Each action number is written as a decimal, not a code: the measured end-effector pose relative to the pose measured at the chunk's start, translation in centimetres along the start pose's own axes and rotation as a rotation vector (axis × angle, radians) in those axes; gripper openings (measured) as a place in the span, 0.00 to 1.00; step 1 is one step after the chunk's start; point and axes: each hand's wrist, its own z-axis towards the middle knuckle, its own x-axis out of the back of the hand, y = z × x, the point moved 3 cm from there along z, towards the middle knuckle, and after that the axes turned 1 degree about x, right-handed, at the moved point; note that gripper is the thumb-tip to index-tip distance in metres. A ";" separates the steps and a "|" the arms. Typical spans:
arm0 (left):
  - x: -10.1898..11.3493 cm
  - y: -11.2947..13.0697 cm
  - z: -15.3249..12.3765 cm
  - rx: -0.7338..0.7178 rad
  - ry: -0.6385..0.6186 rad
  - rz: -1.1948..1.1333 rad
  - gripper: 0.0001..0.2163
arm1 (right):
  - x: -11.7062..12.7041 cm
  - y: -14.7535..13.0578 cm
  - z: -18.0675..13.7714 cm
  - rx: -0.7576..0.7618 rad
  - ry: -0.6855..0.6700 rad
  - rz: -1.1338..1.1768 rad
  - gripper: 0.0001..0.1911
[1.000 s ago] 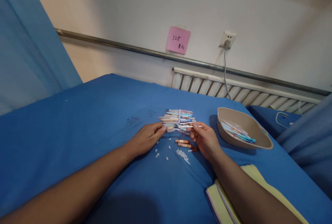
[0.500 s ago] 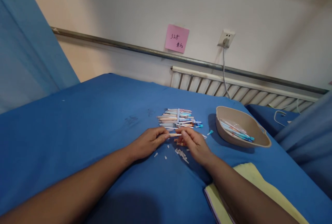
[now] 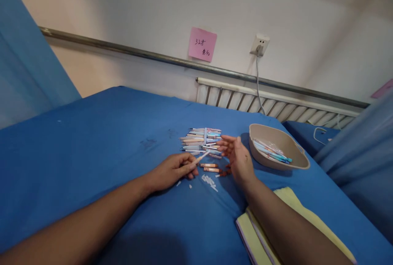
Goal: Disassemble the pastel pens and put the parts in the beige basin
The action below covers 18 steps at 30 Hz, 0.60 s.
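Observation:
In the head view my left hand (image 3: 178,168) pinches a slim peach-and-white pen (image 3: 200,159), which points up to the right. My right hand (image 3: 239,160) is off that pen, fingers apart and palm turned inward, over the right end of a row of pens (image 3: 193,139). A pale bar (image 3: 205,137) lies across this row. Below it are orange-brown pen barrels (image 3: 211,170), partly behind my right fingers. A small heap of white plastic pieces (image 3: 208,181) lies nearer to me, with a couple of loose ones by my left hand.
A beige basin (image 3: 278,132) with several blue-and-white pens in a clear bag stands to the right. A folded yellow cloth (image 3: 287,197) lies under my right forearm. The blue sheet (image 3: 92,142) covers the surface, and a radiator (image 3: 227,97) is behind it.
My right hand has let go of the pen, opened and moved right, uncovering the orange-brown barrels. The left hand keeps the pen, now tilted upward. The view has shifted slightly right.

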 end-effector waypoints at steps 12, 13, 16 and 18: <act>1.6 -0.6 0.6 0.106 0.203 -0.372 0.13 | 1.1 2.0 1.0 0.035 -0.114 -0.634 0.08; 1.6 -0.6 0.5 0.113 0.207 -0.397 0.13 | 1.0 2.1 0.8 0.064 -0.152 -0.735 0.08; 1.6 -0.5 0.4 0.113 0.215 -0.439 0.13 | 0.9 1.8 0.5 0.137 -0.212 -0.944 0.10; 1.6 -0.6 0.4 0.112 0.216 -0.442 0.13 | 1.0 1.6 0.5 0.161 -0.238 -1.026 0.10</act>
